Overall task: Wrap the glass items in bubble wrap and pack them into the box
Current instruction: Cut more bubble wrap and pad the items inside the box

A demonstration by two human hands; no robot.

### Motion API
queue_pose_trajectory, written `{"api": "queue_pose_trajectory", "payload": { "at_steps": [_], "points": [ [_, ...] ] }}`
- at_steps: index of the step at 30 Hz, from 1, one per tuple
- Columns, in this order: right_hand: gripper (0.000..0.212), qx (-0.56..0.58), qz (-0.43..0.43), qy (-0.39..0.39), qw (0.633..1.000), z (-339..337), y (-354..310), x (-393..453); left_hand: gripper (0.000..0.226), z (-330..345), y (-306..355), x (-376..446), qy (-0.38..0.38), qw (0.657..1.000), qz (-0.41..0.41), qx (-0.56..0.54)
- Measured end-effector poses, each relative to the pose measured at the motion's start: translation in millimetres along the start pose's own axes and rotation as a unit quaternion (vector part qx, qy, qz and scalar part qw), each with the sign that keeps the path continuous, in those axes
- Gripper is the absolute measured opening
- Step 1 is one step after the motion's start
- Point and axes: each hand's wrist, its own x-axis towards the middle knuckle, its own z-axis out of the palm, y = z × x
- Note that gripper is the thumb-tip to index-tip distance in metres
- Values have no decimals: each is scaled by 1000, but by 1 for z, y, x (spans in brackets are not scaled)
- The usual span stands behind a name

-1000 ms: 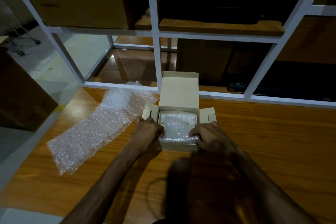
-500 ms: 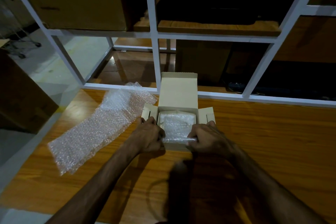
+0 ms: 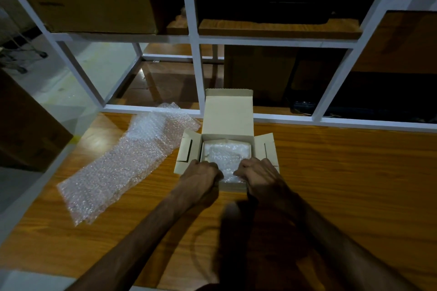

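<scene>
The wrapped bundle point(image 3: 225, 157) lies flat inside the open box point(image 3: 228, 116), its long axis running from the fingers toward the raised lid. The left hand point(image 3: 201, 178) and right hand point(image 3: 259, 173) are curled at its near end, fingers clenched on the bubble wrap's edge just inside the box's front wall. The glass inside the wrap cannot be made out; fingertips are hidden. A loose bubble wrap sheet point(image 3: 123, 163) lies left of the left hand on the wooden table point(image 3: 343, 184).

One open cardboard box point(image 3: 228, 116); one bubble-wrapped bundle point(image 3: 225, 152) inside it; one loose bubble-wrap sheet point(image 3: 123, 163); two hands: left point(image 3: 201, 176), right point(image 3: 259, 173).
</scene>
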Motion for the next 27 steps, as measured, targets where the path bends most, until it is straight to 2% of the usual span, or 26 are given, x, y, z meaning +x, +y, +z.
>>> {"api": "queue_pose_trajectory", "payload": {
  "at_steps": [4, 7, 14, 18, 23, 25, 27],
  "points": [
    [31, -3, 6, -10, 1000, 1, 1, -3, 69, -9, 6, -4, -24, 999, 2, -24],
    [28, 11, 7, -16, 1000, -4, 0, -2, 79, -6, 4, -1, -30, 999, 0, -21],
    [32, -34, 20, -69, 997, -13, -7, 10, 71, -4, 0, 5, -31, 999, -9, -29],
    [26, -6, 28, -86, 996, -19, -8, 15, 57, 0, -3, 9, -34, 999, -17, -37],
    [14, 53, 56, -75, 994, -20, -3, 24, 14, -5, -15, 29, -21, 998, 2, -58],
    [13, 60, 65, -83, 993, -22, -3, 28, 13, -7, -16, 32, -6, 998, 5, -70],
    [21, 70, 82, -94, 990, -28, -4, 31, 16, -5, -18, 32, 13, 998, 13, -66]
  ]
}}
